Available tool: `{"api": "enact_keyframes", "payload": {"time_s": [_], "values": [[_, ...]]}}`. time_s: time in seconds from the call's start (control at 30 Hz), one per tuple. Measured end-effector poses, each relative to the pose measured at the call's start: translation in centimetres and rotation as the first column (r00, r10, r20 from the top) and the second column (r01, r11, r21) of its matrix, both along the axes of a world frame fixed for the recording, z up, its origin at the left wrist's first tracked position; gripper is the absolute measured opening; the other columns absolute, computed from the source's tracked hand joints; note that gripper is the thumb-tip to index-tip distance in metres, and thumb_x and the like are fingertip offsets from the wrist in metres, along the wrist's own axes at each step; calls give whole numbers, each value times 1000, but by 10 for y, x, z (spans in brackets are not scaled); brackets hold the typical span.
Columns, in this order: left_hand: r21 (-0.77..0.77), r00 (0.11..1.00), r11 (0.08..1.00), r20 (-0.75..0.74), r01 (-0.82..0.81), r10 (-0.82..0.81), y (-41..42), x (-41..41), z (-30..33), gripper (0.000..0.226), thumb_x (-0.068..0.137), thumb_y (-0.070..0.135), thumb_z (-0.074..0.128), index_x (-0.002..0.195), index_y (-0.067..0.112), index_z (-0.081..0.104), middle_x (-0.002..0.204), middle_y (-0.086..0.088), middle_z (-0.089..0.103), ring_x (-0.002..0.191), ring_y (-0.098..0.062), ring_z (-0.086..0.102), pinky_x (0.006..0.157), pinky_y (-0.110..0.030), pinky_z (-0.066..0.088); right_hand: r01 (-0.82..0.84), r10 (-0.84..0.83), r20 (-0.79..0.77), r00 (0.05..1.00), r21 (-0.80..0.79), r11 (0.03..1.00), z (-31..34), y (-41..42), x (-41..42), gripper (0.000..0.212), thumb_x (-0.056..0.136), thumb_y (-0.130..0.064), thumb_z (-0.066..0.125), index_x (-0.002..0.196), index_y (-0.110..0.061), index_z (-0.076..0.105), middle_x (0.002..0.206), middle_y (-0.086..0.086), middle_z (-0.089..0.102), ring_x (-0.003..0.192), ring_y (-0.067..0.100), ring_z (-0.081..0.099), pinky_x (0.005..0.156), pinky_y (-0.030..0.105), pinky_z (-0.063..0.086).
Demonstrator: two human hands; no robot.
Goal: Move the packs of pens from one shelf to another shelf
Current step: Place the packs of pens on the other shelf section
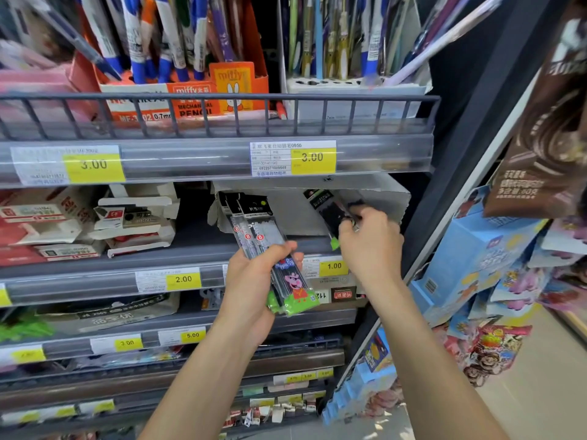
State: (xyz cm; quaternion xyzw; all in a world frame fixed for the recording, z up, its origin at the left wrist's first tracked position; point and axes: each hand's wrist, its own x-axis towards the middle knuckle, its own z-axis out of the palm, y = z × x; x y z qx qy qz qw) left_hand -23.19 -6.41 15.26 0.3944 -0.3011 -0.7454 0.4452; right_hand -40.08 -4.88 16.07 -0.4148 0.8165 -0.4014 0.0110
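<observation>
My left hand (pixel 251 281) grips a bunch of long pen packs (pixel 263 236) with black tops, green bottoms and a cartoon pig print, held tilted in front of the second shelf (pixel 190 249). My right hand (pixel 368 239) pinches another black-and-green pen pack (pixel 327 211) that leans inside a white cardboard display box (pixel 381 198) on the same shelf. The lower end of that pack is partly hidden behind my fingers.
The top shelf (pixel 219 128) has a wire rail, an orange mechanical pencil box (pixel 190 100) and a white pen holder (pixel 355 90). Red and white boxes (pixel 63 230) sit at the left. Snack bags (pixel 536 154) hang on the right rack. Lower shelves carry yellow price tags.
</observation>
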Motion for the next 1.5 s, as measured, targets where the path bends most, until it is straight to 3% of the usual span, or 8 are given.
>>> {"api": "enact_keyframes", "payload": {"time_s": [0.2, 0.37, 0.67, 0.8, 0.9, 1.07, 1.3, 1.5], "values": [[19, 1000, 1000, -12, 11, -11, 1, 5, 1, 28, 89, 2, 76, 116, 0, 71, 112, -23, 77, 83, -21, 79, 67, -34, 66, 141, -51, -398, 916, 201, 969, -3, -19, 4, 28, 93, -31, 61, 97, -7, 74, 100, 19, 71, 102, 40, 59, 66, 39, 35], [20, 999, 999, 17, 27, -28, -4, 11, 0, 27, 90, 6, 76, 115, -2, 73, 108, -22, 79, 87, -22, 80, 72, -35, 66, 125, -19, -421, 907, 226, 966, -6, -22, 2, 47, 80, -55, 70, 93, -11, 75, 107, 14, 69, 105, 37, 58, 67, 39, 36], [41, 997, 998, 53, 57, -59, -18, 24, 10, 24, 94, 9, 72, 114, -5, 74, 104, -21, 80, 80, -20, 79, 64, -29, 63, 102, 1, -398, 917, 238, 966, -8, -13, 7, 42, 92, -49, 62, 97, -9, 74, 105, 16, 69, 106, 37, 57, 68, 39, 41], [56, 995, 993, -2, 105, -105, -11, 28, 9, 28, 97, 19, 70, 118, 0, 69, 103, -18, 81, 78, -21, 78, 65, -32, 64, -138, 136, -52, 989, -35, 990, -4, 24, 34, 37, 92, -56, 54, 108, -29, 74, 85, -6, 66, 88, 18, 63, 69, 35, 47], [76, 991, 988, -26, 131, -129, -6, 31, 6, 31, 99, 36, 66, 107, 8, 75, 97, -14, 80, 81, -25, 78, 74, -39, 64, -357, 384, 413, 826, -144, 923, -2, 48, 63, 25, 83, -61, 59, 96, -43, 70, 67, -16, 66, 62, -1, 59, 62, 27, 45], [50, 984, 986, -87, 162, -157, -2, 31, 2, 41, 98, 27, 51, 79, 14, 84, 97, -17, 78, 83, -30, 77, 69, -41, 65, -408, 444, 456, 771, -181, 895, -6, 52, 74, 17, 94, -31, 69, 99, -46, 65, 62, -8, 62, 59, 9, 58, 63, 31, 48], [7, 998, 999, 39, 48, -49, -4, 33, -6, 21, 95, 7, 67, 114, 4, 75, 104, -21, 80, 83, -32, 79, 63, -40, 63, -393, 428, 642, 637, -208, 896, -6, 55, 73, 39, 98, -18, 66, 134, -31, 58, 74, -6, 75, 68, -2, 67, 51, 15, 53], [-25, 997, 997, 43, 69, -68, -3, 39, -6, 33, 89, 10, 79, 121, 6, 71, 109, -18, 80, 95, -34, 80, 67, -42, 65, -353, 410, 611, 678, -218, 910, -4, 49, 68, 39, 97, -14, 67, 133, -28, 61, 79, 3, 74, 66, -4, 65, 60, 4, 45]]}}
